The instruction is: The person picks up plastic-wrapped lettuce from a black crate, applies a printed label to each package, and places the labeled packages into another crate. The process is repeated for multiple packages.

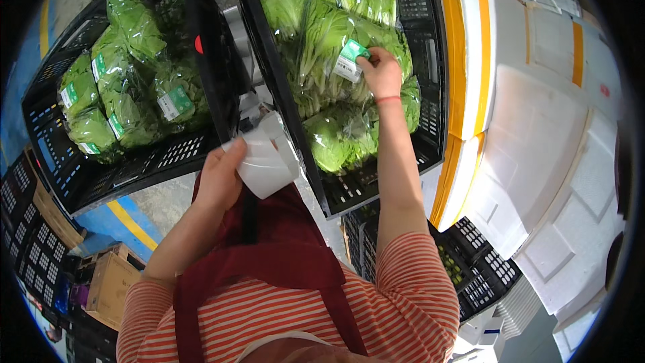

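Note:
My right hand point(382, 71) is at a green-and-white label point(350, 60) on a clear bag of leafy greens point(322, 40), thumb and fingertips at the label's upper right edge. That bag lies on other bagged greens in the right black plastic crate point(330, 206). Between the two crates, my left hand point(221, 174) grips a strip of pale backing paper point(264, 161), its thumb on top. The strip hangs below a device between the crates, mostly hidden. In the left black crate point(126, 194) lie several bagged greens point(126, 91) bearing green-and-white labels.
White foam boxes point(534, 126) with yellow tape stand close along the right crate. Another black crate point(484, 262) sits lower right. At lower left are a cardboard box point(111, 285) and black crates point(35, 232). The floor shows blue paint with a yellow line point(132, 224).

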Action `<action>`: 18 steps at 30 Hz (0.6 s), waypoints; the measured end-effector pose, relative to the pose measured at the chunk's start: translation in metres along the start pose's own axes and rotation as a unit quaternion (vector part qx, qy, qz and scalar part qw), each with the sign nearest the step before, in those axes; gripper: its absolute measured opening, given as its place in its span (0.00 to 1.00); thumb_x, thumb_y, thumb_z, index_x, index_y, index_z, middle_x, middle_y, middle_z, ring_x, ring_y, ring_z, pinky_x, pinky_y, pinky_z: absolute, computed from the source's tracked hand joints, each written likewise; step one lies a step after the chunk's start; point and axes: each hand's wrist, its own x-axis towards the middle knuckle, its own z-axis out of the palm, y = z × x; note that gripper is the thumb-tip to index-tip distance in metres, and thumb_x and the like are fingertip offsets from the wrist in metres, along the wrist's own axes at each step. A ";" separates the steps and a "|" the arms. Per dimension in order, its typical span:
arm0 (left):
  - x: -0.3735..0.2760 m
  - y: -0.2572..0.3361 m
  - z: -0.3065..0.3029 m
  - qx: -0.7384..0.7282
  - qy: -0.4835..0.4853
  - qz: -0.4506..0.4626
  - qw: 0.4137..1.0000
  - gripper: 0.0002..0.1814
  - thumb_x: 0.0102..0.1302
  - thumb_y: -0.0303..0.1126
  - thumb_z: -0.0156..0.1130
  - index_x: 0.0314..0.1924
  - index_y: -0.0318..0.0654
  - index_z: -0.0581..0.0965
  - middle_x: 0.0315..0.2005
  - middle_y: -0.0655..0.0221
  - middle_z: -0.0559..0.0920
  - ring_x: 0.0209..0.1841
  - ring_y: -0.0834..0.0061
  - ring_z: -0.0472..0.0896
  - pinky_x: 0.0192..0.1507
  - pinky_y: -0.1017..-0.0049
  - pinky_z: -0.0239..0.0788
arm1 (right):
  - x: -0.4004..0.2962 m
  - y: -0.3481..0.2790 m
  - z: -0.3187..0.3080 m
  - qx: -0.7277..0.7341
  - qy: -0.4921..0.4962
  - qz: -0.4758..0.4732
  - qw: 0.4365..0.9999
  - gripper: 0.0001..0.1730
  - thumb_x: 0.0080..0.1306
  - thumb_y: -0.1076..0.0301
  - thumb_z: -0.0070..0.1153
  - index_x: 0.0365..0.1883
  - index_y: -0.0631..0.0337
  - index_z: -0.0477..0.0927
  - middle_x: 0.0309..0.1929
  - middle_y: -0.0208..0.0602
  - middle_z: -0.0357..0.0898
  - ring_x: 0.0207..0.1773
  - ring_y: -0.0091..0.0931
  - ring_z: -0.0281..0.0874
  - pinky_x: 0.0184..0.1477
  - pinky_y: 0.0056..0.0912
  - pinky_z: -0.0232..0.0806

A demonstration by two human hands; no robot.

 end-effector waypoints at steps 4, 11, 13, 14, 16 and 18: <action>-0.026 -0.011 -0.017 0.157 -0.122 -0.106 0.974 0.17 0.65 0.40 0.52 0.38 0.31 0.78 0.32 0.71 0.80 0.34 0.83 0.75 0.39 0.79 0.67 | 0.061 0.000 0.007 -0.191 -0.030 -0.113 0.975 0.51 0.43 0.48 0.67 0.60 0.64 0.60 0.57 0.56 0.64 0.62 0.44 0.58 0.61 0.40 0.54; -0.066 -0.039 -0.040 0.323 -0.336 -0.200 0.862 0.22 0.65 0.44 0.52 0.21 0.33 0.74 0.15 0.79 0.69 0.22 0.89 0.63 0.25 0.80 0.60 | 0.036 -0.047 -0.033 0.007 -0.316 -0.063 0.947 0.29 0.49 0.59 0.64 0.44 0.70 0.74 0.37 0.50 0.78 0.41 0.37 0.77 0.45 0.34 0.66; -0.071 -0.063 -0.068 0.261 -0.397 -0.178 0.862 0.20 0.65 0.42 0.53 0.26 0.31 0.76 0.18 0.79 0.72 0.24 0.89 0.65 0.27 0.80 0.61 | -0.005 -0.099 -0.072 -0.103 -0.255 -0.116 0.954 0.19 0.51 0.64 0.61 0.38 0.65 0.75 0.31 0.50 0.77 0.31 0.39 0.76 0.35 0.35 0.67; -0.074 -0.069 -0.077 0.230 -0.429 -0.165 0.858 0.19 0.65 0.42 0.53 0.28 0.31 0.77 0.19 0.78 0.73 0.26 0.89 0.66 0.28 0.80 0.62 | -0.023 -0.127 -0.091 -0.139 -0.190 -0.196 0.952 0.15 0.51 0.66 0.62 0.35 0.63 0.75 0.28 0.48 0.75 0.28 0.41 0.73 0.31 0.35 0.65; -0.082 -0.044 -0.071 0.247 -0.388 -0.155 0.874 0.17 0.65 0.40 0.53 0.33 0.30 0.77 0.23 0.78 0.76 0.29 0.90 0.68 0.30 0.81 0.63 | -0.050 -0.180 -0.128 -0.103 -0.142 -0.206 0.963 0.14 0.48 0.71 0.64 0.33 0.64 0.76 0.28 0.45 0.76 0.28 0.39 0.74 0.33 0.32 0.67; -0.090 -0.018 -0.069 0.265 -0.371 -0.150 0.877 0.17 0.66 0.40 0.53 0.36 0.30 0.77 0.25 0.78 0.77 0.31 0.90 0.69 0.32 0.81 0.64 | -0.077 -0.223 -0.163 0.041 -0.150 -0.135 0.978 0.14 0.50 0.78 0.59 0.37 0.70 0.75 0.33 0.37 0.79 0.34 0.23 0.74 0.40 0.25 0.66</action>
